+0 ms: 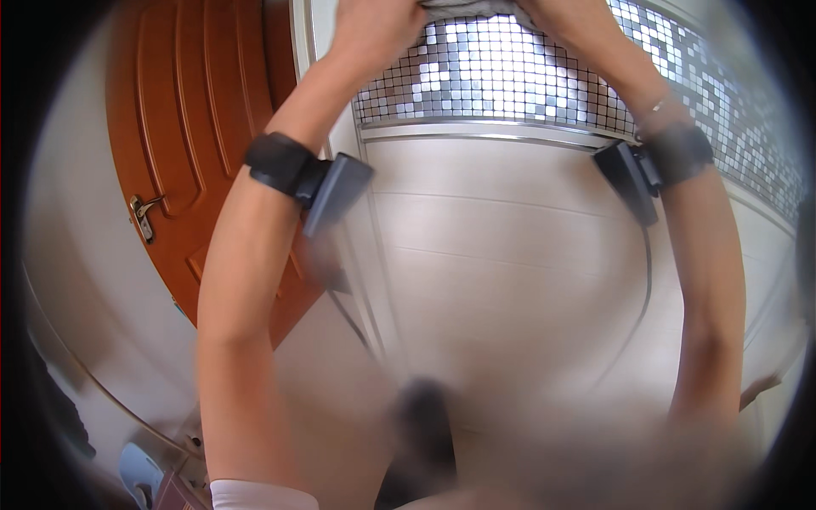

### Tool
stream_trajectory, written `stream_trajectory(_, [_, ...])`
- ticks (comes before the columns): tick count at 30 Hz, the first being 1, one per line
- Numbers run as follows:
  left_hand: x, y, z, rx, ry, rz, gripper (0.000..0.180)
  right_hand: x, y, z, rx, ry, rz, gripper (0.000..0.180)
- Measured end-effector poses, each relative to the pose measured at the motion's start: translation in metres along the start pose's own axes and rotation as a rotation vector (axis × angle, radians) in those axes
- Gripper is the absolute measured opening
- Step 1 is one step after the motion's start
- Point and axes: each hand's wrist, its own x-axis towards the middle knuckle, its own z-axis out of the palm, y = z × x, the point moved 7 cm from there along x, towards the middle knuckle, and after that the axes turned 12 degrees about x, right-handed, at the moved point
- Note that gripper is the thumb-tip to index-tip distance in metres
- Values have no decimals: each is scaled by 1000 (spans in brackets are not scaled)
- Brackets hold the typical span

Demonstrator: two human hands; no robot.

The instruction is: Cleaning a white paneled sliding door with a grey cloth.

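Both my arms are raised, reaching to the upper edge of the head view. Between my hands stretches a grey cloth [469, 9], mostly cut off by that edge. My left hand [380, 27] is closed on the cloth's left end. At its right end, my right hand [571, 19] grips it too, with the fingers largely out of the picture. Behind the cloth is a band of shiny silver mosaic tiles [501, 81]. Each forearm wears a black strap with a dark box, the left box [338, 194] and the right box [626, 180], and cables hang below them.
An orange-brown panelled door [195, 110] with a metal handle [144, 214] stands at the left. Pale wall tiles [493, 221] lie beneath a metal trim strip [476, 131]. Low at the left is a light blue object [138, 472]. A blurred dark shape [422, 442] shows at the bottom.
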Motion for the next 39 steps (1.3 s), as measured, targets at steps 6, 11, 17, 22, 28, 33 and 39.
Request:
stream_trajectory(6, [-53, 75, -10, -226, -235, 70, 41, -101, -17, -16, 15, -151, 93, 44])
stream_trajectory(11, [-23, 86, -22, -227, 54, 122, 21, -98, -1, -45, 63, -281, 143, 56])
stream_trajectory(17, [56, 95, -3, -150, 93, 1, 26, -49, 43, -81, -57, -91, 173, 29])
stream_trajectory(22, [-9, 139, -16, -345, -87, 151, 52, -133, 21, -84, -72, -136, 119, 60])
stream_trajectory(28, [4, 143, -23, -252, 134, 240, 20, -129, 4, -90, -70, -243, 193, 60])
stream_trajectory(33, [83, 149, -6, -141, 146, 16, 26, -86, 59, -123, -178, -75, 172, 33])
stream_trajectory(39, [48, 189, -11, -405, 41, 200, 20, -155, 71, -136, -81, -170, 150, 61])
